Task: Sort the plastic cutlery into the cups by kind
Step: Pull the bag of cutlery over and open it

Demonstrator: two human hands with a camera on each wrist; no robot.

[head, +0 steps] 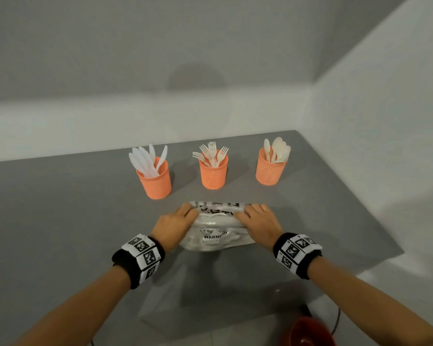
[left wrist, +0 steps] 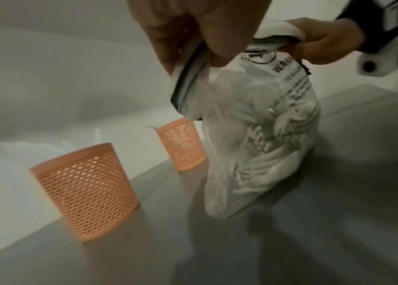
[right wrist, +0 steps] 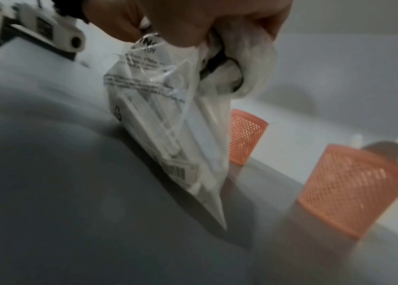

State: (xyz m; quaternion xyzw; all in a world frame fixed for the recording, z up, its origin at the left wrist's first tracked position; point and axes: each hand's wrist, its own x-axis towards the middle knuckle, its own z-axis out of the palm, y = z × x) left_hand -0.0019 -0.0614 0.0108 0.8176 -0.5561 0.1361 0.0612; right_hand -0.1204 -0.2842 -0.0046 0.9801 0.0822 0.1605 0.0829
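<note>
A clear plastic bag (head: 216, 229) printed with a warning label holds white cutlery and stands on the grey table (head: 60, 208). My left hand (head: 175, 227) grips the bag's top left edge and my right hand (head: 256, 224) grips its top right edge. Both wrist views show the bag (left wrist: 254, 135) (right wrist: 168, 125) hanging from pinched fingers, its bottom touching the table. Behind stand three orange mesh cups: the left cup (head: 155, 181) holds knives, the middle cup (head: 213, 173) forks, the right cup (head: 270, 171) spoons.
A white wall runs behind the cups and along the right side. The table's right edge (head: 385, 221) lies close to the right cup. A red round object (head: 308, 333) and a dark cable sit on the floor below the table's front edge.
</note>
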